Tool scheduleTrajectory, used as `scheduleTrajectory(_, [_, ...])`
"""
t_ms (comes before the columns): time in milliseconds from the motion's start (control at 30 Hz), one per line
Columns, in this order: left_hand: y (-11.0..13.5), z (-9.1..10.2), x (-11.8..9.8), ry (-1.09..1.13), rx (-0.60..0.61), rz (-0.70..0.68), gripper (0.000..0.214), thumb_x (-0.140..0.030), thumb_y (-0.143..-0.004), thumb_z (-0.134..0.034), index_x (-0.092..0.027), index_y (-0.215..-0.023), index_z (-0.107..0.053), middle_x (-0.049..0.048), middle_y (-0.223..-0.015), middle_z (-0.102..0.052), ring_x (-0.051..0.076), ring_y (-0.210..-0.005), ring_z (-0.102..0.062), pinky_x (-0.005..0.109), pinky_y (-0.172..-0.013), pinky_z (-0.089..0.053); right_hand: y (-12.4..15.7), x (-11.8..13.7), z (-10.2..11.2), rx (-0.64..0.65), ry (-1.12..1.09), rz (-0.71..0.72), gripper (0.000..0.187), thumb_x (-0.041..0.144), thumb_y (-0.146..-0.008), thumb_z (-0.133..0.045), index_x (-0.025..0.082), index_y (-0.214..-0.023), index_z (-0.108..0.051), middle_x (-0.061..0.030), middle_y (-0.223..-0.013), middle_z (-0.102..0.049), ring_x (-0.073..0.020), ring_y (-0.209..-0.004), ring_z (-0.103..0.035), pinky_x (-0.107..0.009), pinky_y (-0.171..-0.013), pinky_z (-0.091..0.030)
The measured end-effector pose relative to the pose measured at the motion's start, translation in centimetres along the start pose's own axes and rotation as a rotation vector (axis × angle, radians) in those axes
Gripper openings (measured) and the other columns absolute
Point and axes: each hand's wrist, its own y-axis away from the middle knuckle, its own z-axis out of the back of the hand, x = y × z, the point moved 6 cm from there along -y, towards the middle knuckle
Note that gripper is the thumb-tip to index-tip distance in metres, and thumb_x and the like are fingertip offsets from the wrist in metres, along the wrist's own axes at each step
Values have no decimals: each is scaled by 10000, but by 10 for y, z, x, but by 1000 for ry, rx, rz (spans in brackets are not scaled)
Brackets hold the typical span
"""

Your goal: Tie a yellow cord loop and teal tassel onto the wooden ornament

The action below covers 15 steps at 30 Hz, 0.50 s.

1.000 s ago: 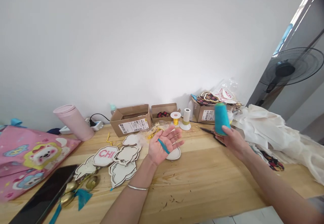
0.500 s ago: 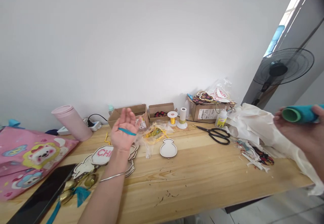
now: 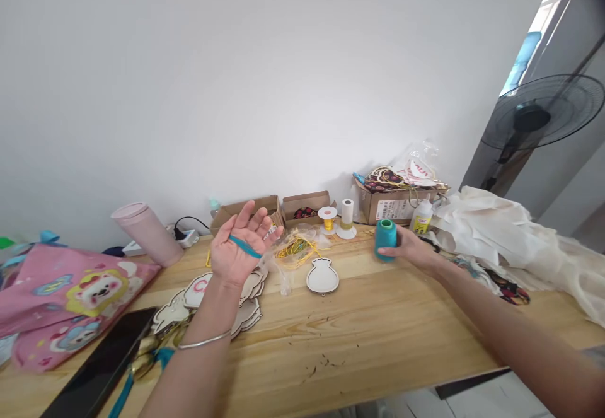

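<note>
My left hand (image 3: 240,244) is raised palm up over the table's left side, its fingers apart and slightly curled. It holds a narrow teal strip (image 3: 244,247) lying across the palm. My right hand (image 3: 411,249) is wrapped round a teal thread spool (image 3: 386,239) with a green core. The spool stands upright at the tabletop, in front of the cardboard box; whether it bears fully on the wood I cannot tell. Between the hands lies a pale pouch-shaped plaque (image 3: 322,277). Black scissors (image 3: 431,243) are mostly hidden behind my right hand.
Beneath my left forearm are stacked plaques (image 3: 248,317), beside a black phone (image 3: 101,367) and gold bells (image 3: 142,364). Behind are yellow cords (image 3: 297,248), a yellow ribbon spool (image 3: 328,218), a filled box (image 3: 391,209) and a glue bottle (image 3: 421,217). White fabric (image 3: 501,229) lies right.
My right hand has brought the thread spool from the far right onto the table area, turning it from sideways to upright. My left hand stays raised with the teal strip, its fingers a little more curled.
</note>
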Motion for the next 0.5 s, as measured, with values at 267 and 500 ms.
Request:
scheduleTrajectory(267, [13, -16, 35, 48, 138, 280, 449, -350, -866, -167, -309, -1228, -430, 68, -967, -650, 216, -898, -587, 538, -897, -313, -37, -47, 5, -173, -98, 138, 538, 385, -513, -724, 191, -962, -500, -51, -928, -570, -189, -851, -541, -344, -750, -463])
scheduleTrajectory(500, [10, -53, 100, 172, 278, 540, 632, -566, -815, -151, -223, -1332, -272, 154, -1055, -608, 280, -1005, -550, 550, -943, -219, 29, 55, 8, -576, 14, 417, 269, 457, -772, -467, 231, -884, -561, -54, -897, -587, -185, -883, -552, -359, -806, -446])
